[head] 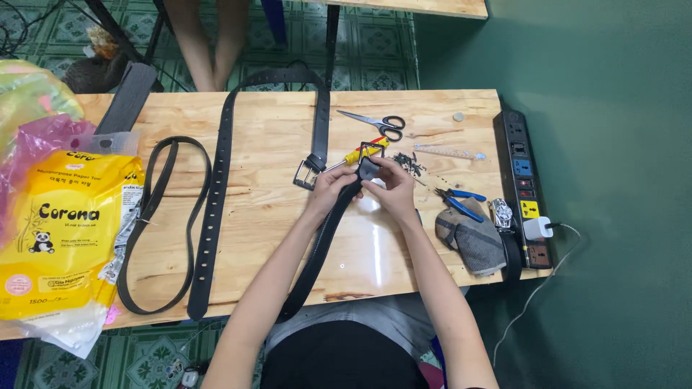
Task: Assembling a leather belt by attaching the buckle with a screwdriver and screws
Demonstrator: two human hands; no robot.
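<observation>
Fingers of the left hand and right hand are pinched on the black belt mid-frame, which is best held steady while the buckle is fitted.

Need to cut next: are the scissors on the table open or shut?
Shut: the scissors lie flat, blades together in one point, beyond both hands.

Belt end partly hidden under fingers of right hand; dark bits just beyond too small to identify.
</observation>
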